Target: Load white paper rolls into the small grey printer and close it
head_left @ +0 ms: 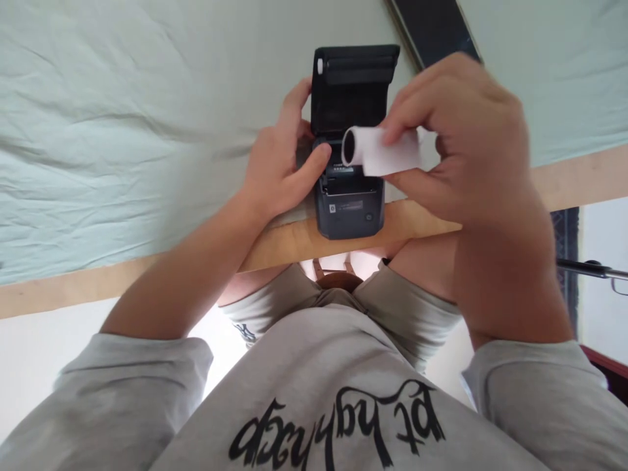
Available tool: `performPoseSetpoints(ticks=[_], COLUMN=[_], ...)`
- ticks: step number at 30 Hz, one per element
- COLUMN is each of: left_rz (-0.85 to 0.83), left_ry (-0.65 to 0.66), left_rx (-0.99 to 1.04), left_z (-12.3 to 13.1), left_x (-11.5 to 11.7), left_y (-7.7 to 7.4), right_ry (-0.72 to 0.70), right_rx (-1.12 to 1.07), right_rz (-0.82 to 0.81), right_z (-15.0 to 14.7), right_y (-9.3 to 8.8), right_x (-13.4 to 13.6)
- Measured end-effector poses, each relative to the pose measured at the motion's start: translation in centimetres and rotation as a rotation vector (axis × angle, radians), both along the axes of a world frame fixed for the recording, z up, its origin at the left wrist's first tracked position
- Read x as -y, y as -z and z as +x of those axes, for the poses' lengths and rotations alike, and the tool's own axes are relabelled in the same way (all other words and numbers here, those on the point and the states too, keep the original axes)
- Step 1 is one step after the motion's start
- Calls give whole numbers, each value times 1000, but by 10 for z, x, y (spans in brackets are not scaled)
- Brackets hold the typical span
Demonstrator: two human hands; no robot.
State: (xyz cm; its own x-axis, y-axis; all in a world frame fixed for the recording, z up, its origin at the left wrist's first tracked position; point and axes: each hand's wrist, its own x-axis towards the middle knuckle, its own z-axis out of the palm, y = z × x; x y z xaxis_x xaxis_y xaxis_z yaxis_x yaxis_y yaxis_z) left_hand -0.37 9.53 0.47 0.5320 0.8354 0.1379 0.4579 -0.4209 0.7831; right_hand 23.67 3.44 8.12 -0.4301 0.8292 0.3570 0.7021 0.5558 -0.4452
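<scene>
A small dark portable label printer (349,219) sits at the near table edge with its lid (349,104) swung up, so the inner compartment shows. My left hand (284,160) grips the printer's left side, its thumb on the rim of the compartment and its other fingers partly hidden behind the lid. A small white paper roll (392,154) is pinched between the thumb and fingers of my right hand (456,137). The roll is held sideways above the right part of the open compartment, its dark hollow core facing left. It covers part of the compartment.
A dark, flat phone-like object (436,29) lies at the far side, beyond my right hand. Pale green cloth (147,118) with wrinkles covers the table, leaving a bare wooden edge (161,265) in front. A thin dark rod (589,267) shows at the right.
</scene>
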Motion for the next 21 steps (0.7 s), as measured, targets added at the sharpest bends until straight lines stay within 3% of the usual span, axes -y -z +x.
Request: performPoseSetpoints(ticks=[4,11,16,21], left_rz=[-4,-24,25,79], left_ry=[-31,-77,-89,-56], left_rx=[47,68,106,189], left_z=[-1,1,-1,0], left_x=[1,10,7,5], left_y=[0,-13,-2,3], right_ry=[13,12,-29,-49], right_rx=[129,216,373,363], right_rz=[-175,-149,-196,-209], right_z=[-17,-16,-17,-18], right_y=[-6,5,-1,-6], right_x=[-8,-13,-20,-15])
